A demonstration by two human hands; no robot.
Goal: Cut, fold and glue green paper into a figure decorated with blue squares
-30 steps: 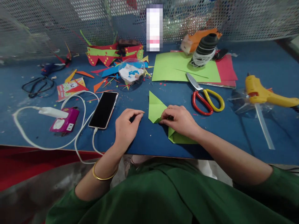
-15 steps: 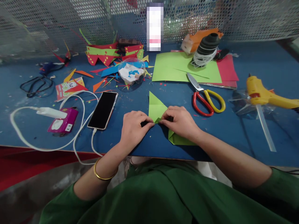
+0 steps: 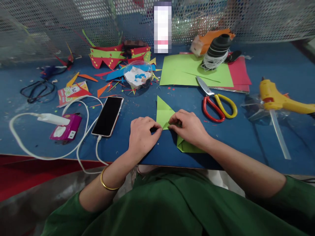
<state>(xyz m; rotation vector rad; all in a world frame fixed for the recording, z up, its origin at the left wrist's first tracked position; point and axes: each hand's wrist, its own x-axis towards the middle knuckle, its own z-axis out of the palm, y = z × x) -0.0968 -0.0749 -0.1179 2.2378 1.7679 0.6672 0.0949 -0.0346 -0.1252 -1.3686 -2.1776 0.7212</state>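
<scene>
A piece of folded green paper [image 3: 164, 109] lies on the blue table, its pointed corner facing away from me. My left hand [image 3: 143, 133] pinches the paper's near left corner between thumb and forefinger. With thumb and fingertips closed, my right hand [image 3: 188, 126] grips a small folded flap at the paper's near edge. Part of the sheet is hidden under that hand, and a folded lower portion shows below the right wrist. Scissors [image 3: 209, 92] with one red and one yellow handle lie to the right, beyond my right hand.
A phone [image 3: 108, 116] on a white cable lies left, beside a purple power socket [image 3: 66, 127]. Green sheets [image 3: 179, 70] and a black bottle-like object [image 3: 216, 50] stand behind. A yellow glue gun [image 3: 273, 98] is at right. Paper scraps surround a clear bowl [image 3: 137, 77].
My right hand has shifted very slightly up and left, its fingers still on the flap. My left hand stays almost in place at the corner.
</scene>
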